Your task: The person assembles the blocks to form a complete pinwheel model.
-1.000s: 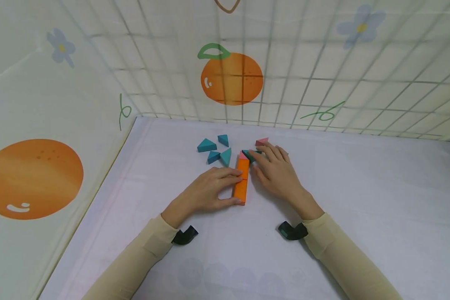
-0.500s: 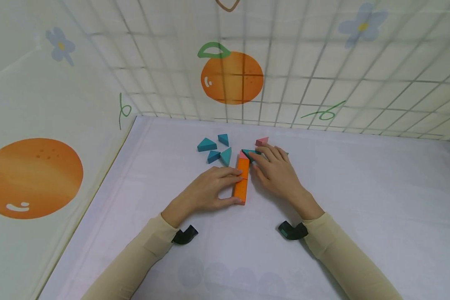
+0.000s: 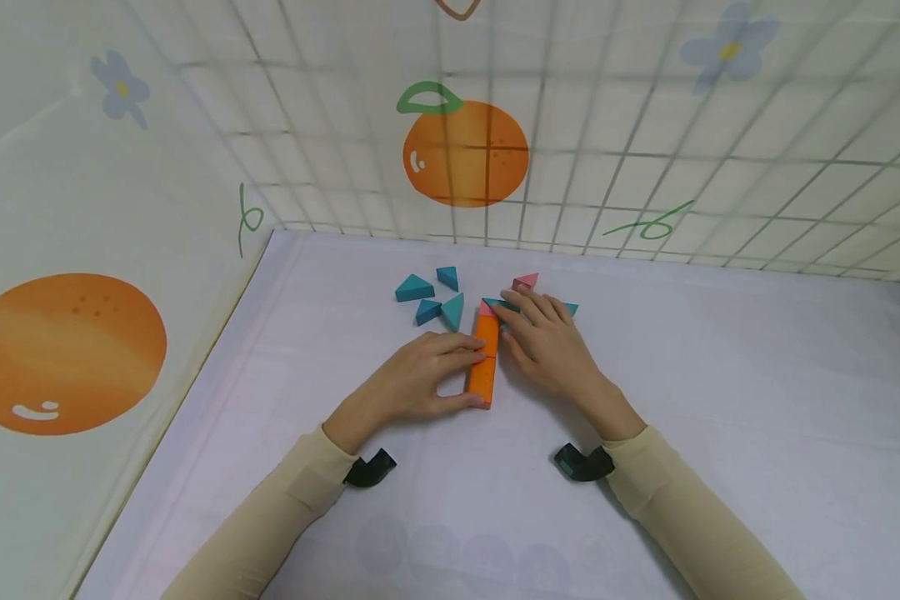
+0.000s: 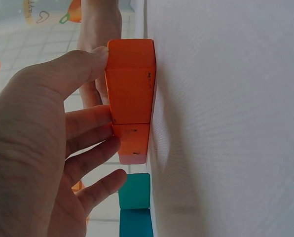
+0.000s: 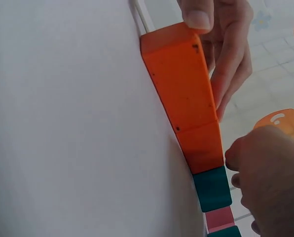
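Two orange blocks, a far one (image 3: 487, 329) and a near one (image 3: 482, 383), lie end to end on the white cloth. My left hand (image 3: 420, 379) touches them from the left, its thumb at the near end and fingertips around the joint. A small pink triangular block (image 3: 486, 309) sits at the far end of the row. Beside it is a teal triangular block (image 3: 504, 302), partly covered by the fingertips of my right hand (image 3: 555, 350). In the right wrist view that teal block (image 5: 213, 190) shows just past the orange end, with no finger across its visible face.
Several teal triangular blocks (image 3: 415, 288) lie loosely grouped to the left of the row. Another pink block (image 3: 525, 282) is just beyond my right fingers, and a teal tip (image 3: 572, 308) shows right of that hand. A printed cloth wall (image 3: 330, 167) rises behind.
My right hand has shifted slightly left, its fingertips on the teal block at the pink one. More of the teal piece right of that hand shows. My left hand stays against the orange blocks.
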A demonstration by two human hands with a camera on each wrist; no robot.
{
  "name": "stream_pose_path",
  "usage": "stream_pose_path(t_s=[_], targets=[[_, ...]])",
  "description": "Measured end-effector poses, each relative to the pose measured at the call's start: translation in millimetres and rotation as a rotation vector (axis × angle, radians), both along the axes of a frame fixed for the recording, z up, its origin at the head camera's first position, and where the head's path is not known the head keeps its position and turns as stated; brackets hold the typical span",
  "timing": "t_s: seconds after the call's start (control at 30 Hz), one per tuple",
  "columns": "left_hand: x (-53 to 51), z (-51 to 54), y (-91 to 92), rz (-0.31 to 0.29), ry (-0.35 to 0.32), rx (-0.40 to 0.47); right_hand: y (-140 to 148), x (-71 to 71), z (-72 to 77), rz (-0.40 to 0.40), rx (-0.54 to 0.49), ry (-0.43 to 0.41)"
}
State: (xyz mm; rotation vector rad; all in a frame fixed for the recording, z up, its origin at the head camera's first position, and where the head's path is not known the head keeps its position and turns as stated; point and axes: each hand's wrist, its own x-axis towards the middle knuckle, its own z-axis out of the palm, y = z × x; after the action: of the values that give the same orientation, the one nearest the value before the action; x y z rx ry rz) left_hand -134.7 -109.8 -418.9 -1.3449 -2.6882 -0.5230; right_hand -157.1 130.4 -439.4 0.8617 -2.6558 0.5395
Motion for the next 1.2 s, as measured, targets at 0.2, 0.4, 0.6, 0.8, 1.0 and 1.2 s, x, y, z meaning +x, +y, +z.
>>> stream_pose_path(t_s=[0.2,0.4,0.6,0.8,1.0,1.2], targets=[[0.3,0.9,-0.1,-0.009,-0.006,0.002,-0.8,1.3,-2.1,0.02,-0.008,0.001],[0.7,1.9,0.2,-0.014,-0.008,0.01,-0.9,1.8,-1.4,0.017,-0.014,-0.019],[1.0,2.6,0.8,-0.012,-0.009,0.008,-0.2,1.1,-2.6,0.024,-0.014,-0.011],[0.8,1.7,0.3,-0.011,-0.009,0.011,-0.2,1.0,-2.6,0.036,-0.004,-0.006],[0.5,2.0,0.4,-0.003,-0.013,0.011,-0.8,0.7,-1.1,0.03,0.005,-0.01],[-0.6,0.2,0.0,-0.004,-0.007,0.016,-0.9,0.5,-1.7,0.03,-0.005,-0.015]])
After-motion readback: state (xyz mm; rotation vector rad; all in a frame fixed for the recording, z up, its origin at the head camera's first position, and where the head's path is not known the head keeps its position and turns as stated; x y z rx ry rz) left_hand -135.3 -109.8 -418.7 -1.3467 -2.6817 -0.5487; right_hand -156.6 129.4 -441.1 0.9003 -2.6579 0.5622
